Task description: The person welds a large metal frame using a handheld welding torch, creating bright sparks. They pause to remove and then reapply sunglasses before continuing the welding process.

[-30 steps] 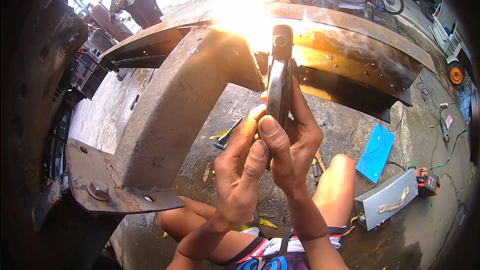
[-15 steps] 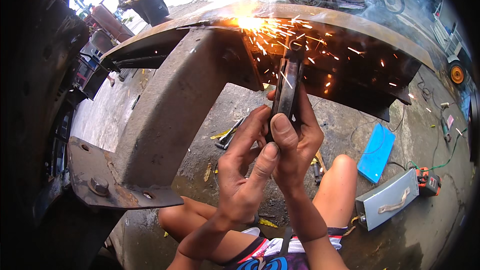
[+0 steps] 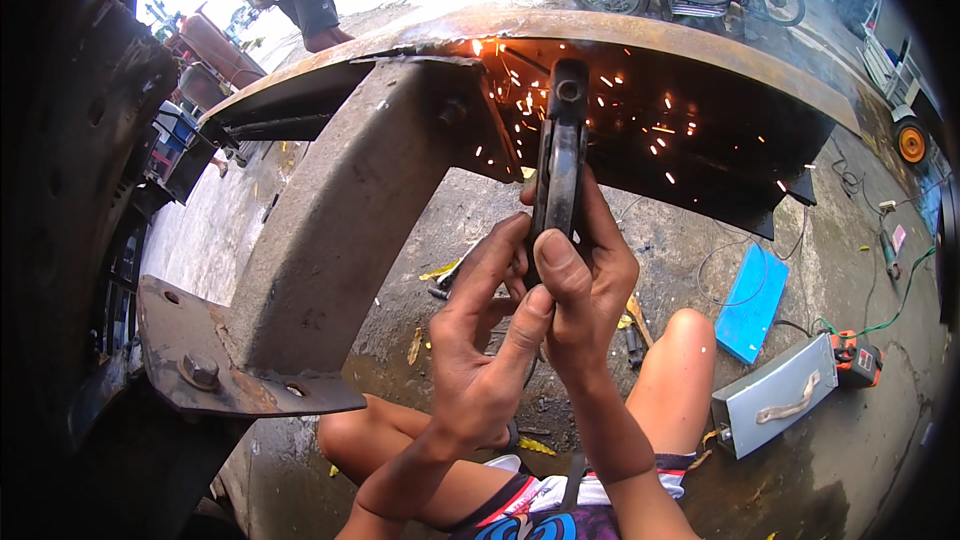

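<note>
Tong-like holder [image 3: 563, 160] is gripped by tightly curled right hand [image 3: 585, 310]; left hand [image 3: 476, 352] is half-curled alongside, hold unclear. Holder should be steadied near beam [image 3: 700, 45], skin clear of sparks [image 3: 477, 46].

Your tool [image 3: 562, 172] is black with a grey sheen. At twelve o'clock, orange sparks [image 3: 477, 46] fleck the dark, rust-brown beam [image 3: 650, 30]. Your shirt [image 3: 525, 528], at six o'clock, shows blue swirls on purple. Your box [image 3: 745, 420] at four o'clock is silvery grey; the board [image 3: 745, 305] toward three, bright blue.
</note>
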Available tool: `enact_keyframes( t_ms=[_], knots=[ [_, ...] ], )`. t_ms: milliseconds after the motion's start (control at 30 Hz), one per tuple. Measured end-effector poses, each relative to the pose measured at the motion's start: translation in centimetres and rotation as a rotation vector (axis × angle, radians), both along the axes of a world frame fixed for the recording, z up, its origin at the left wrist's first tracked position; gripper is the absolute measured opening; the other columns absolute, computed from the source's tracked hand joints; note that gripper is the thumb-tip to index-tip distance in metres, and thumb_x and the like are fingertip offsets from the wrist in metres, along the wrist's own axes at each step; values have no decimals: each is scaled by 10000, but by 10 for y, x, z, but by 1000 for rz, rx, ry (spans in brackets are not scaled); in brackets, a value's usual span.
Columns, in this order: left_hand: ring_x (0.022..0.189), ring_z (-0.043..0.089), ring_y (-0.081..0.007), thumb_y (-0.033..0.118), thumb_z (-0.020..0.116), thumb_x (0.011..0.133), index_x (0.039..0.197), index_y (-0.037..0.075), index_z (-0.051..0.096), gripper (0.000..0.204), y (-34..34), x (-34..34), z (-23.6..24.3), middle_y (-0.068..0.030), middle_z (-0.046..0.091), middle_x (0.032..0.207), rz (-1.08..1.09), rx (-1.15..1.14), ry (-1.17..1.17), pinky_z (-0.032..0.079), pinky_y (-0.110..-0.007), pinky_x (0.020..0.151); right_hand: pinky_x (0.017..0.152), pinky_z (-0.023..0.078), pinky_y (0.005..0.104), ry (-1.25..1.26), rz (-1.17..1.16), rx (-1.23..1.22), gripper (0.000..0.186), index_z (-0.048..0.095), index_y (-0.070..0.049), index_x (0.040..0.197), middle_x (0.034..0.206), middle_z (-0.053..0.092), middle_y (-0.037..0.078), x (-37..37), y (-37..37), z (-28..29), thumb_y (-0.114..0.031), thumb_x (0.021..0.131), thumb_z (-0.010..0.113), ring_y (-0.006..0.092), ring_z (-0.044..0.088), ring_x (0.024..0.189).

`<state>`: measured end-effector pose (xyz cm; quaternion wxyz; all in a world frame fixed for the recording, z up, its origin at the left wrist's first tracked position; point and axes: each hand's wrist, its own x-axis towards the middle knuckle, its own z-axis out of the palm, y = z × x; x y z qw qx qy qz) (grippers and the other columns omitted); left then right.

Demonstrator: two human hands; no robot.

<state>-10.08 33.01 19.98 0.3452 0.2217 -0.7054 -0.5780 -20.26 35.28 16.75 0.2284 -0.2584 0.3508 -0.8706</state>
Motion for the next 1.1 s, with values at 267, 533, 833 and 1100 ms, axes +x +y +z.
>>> enact_keyframes(
  t_ms=[267,533,833,1100],
  knots=[
    [1058,630,-130,109,695,986,1364,-12,587,411,3,0,-16,-89,684,1167,-198,36,-139,531,-320,942,645,500,257,-100,-198,-51,953,402,115,1415,1127,598,124,31,36,-59,-481,816,844,126,598,799],
    [1114,709,-320,89,686,957,1287,-33,649,354,-8,8,-20,-219,699,1222,-216,-131,-433,540,-398,958,631,520,263,-155,-229,20,1068,456,99,1392,1253,582,142,48,34,-97,-660,757,856,133,630,803],
    [1191,694,-336,41,744,869,1217,5,723,351,7,82,10,-167,738,1226,-181,-361,-662,525,-422,1028,488,483,271,-261,-26,-75,1093,275,27,1550,1086,570,168,70,24,-144,-541,817,854,137,580,628],
    [1132,717,-303,113,763,914,1217,46,734,311,-35,122,-17,-153,733,1220,-271,-404,-646,569,-399,957,508,452,260,-445,-122,-99,1020,195,-28,1631,1042,591,102,102,-33,-183,-399,901,804,99,543,639]
  ],
)
